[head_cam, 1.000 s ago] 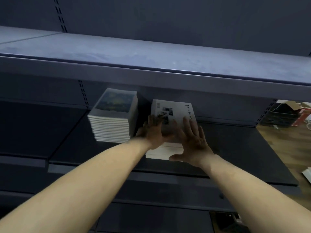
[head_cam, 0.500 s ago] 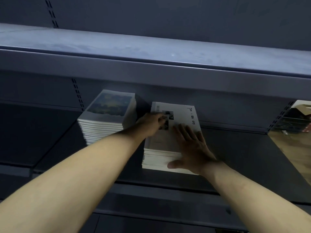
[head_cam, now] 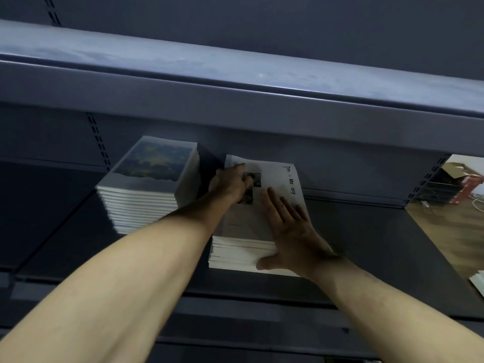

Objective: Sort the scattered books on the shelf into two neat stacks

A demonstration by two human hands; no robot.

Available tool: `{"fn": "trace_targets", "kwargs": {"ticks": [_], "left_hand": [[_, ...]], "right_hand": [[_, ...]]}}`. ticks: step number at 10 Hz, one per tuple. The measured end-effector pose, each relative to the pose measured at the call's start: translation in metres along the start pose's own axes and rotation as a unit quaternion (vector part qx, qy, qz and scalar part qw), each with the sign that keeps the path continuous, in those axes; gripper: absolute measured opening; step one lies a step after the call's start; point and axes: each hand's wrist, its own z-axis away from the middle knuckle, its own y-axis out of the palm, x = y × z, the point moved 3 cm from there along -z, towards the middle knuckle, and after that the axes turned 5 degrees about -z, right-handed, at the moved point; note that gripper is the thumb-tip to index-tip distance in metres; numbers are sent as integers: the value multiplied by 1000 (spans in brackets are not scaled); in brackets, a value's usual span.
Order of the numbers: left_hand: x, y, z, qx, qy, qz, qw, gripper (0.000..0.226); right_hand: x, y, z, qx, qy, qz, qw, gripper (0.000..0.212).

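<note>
Two stacks of books stand on the dark shelf (head_cam: pixel 366 244). The left stack (head_cam: pixel 146 189) is tall, and its top cover bears a dark landscape picture. The right stack (head_cam: pixel 243 247) is lower, topped by a white cover with black lettering. My left hand (head_cam: pixel 230 183) lies on the far left part of that white cover, fingers curled at its left edge. My right hand (head_cam: pixel 290 231) rests flat on the cover's near right part, thumb pressed against the stack's front edge. The two stacks stand a small gap apart.
An upper shelf (head_cam: pixel 235 100) overhangs the stacks closely. The slotted back panel (head_cam: pixel 98 142) rises behind them. At the far right, beyond the shelf end, a wooden floor (head_cam: pixel 450 231) with a cardboard box (head_cam: pixel 463 182) shows.
My left hand has slid further back along the left edge of the white cover. My right hand has settled lower, thumb on the front edge. The view has moved closer.
</note>
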Motion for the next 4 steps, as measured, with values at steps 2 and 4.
{"fn": "trace_targets", "kwargs": {"ticks": [2, 4], "left_hand": [[-10, 2, 51, 34, -32, -124, 991, 52], [4, -32, 132, 26, 7, -233, 972, 61]], "right_hand": [[7, -1, -4, 28, 53, 26, 998, 133], [44, -18, 22, 16, 145, 115, 983, 122]]}}
